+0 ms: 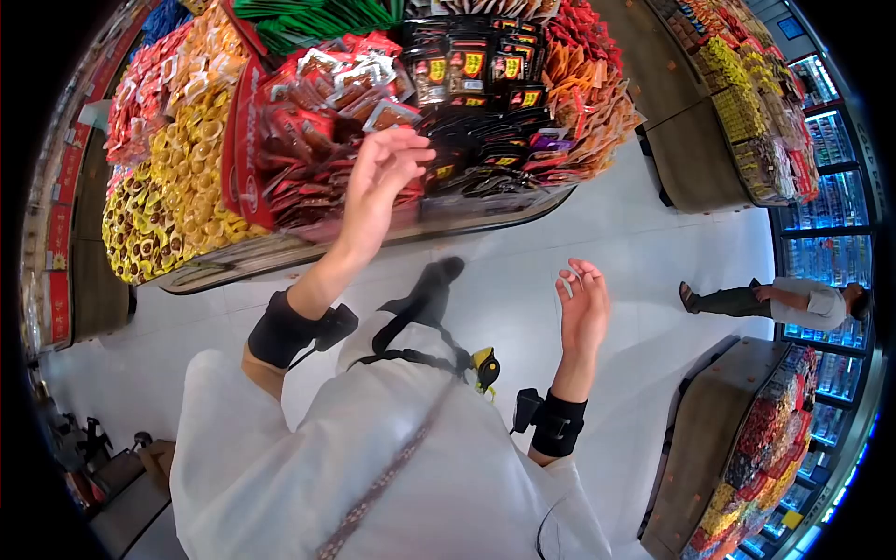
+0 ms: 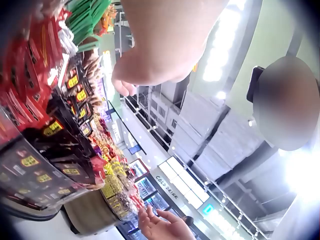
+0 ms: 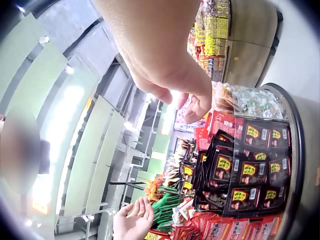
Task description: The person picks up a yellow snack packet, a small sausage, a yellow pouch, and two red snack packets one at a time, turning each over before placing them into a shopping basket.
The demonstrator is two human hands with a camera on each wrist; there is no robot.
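At the far left of the head view, yellow-wrapped sweets (image 1: 191,140) fill a sloping display, bounded by a red divider (image 1: 245,149). Right of the divider lie red packets (image 1: 303,135), heaped loosely, some leaning on others.

The left hand (image 1: 387,173) hangs near the border between these and the black packets (image 1: 448,70). Its fingers are loosely bent with slight gaps, pinching nothing; the right wrist view shows its palm bare. The black packets stand in overlapping rows behind a clear panel (image 3: 260,167), with orange packets (image 1: 583,98) to their right.

The right hand (image 1: 583,303) is well apart from the display, above the pale floor (image 1: 504,280). Its fingers are relaxed, partly curled and empty. Farther right, 1 person (image 1: 812,303) in a pale top is near the lit coolers (image 1: 826,252).

With the packets so tightly overlapped, drawing 1 out could drag 2 or 3 neighbours along, or start a slide over the panel's edge. Slick wrappers could slip from a light pinch. A low forearm might knock the left wrist camera (image 1: 336,327) against the display's rim (image 1: 373,254).
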